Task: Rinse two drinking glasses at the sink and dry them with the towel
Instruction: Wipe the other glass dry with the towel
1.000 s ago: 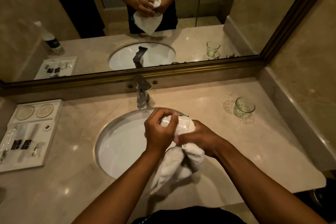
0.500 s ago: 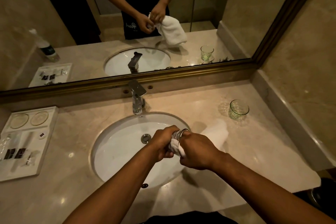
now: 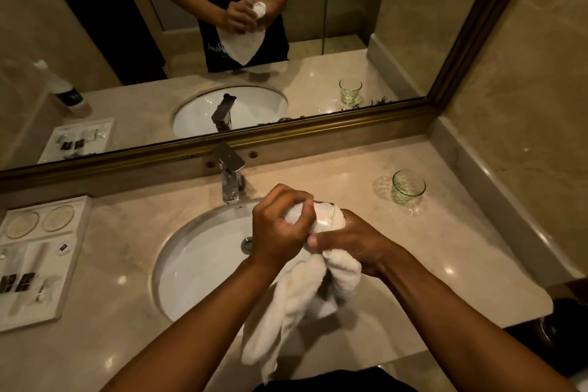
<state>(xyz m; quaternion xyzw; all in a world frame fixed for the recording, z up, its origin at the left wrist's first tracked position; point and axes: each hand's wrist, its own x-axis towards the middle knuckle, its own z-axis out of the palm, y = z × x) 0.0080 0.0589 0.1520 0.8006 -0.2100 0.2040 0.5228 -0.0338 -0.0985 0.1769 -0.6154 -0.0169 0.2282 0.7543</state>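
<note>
Hands meet at the centre of the frame, over the right rim of the white sink (image 3: 197, 264). The left hand (image 3: 280, 229) has its fingers curled down over the top of a clear drinking glass (image 3: 324, 216), its grip pinching white towel (image 3: 296, 296) cloth against the glass. The right hand (image 3: 353, 245) wraps around the glass from the right side, its grip closed on towel and glass together; only a small part of the glass wall shows between the two hands. The rest of the towel hangs down from under the hands in thick folds toward the lower middle of the frame, in front of the counter (image 3: 397, 264) edge.

A second glass (image 3: 408, 187), greenish and clear, stands upright on the counter at the right of the frame, well apart from the hands and near the raised back edge. A chrome tap (image 3: 229, 175) stands just above the hands, behind the sink. At the left edge of the frame a white tray (image 3: 76, 251) lies on the counter with two round pads and small packets in it.

Across the upper half of the frame a framed mirror (image 3: 318, 127) reflects the person's torso, both hands with the towel, the tap, the second glass and a bottle at the upper left.
</note>
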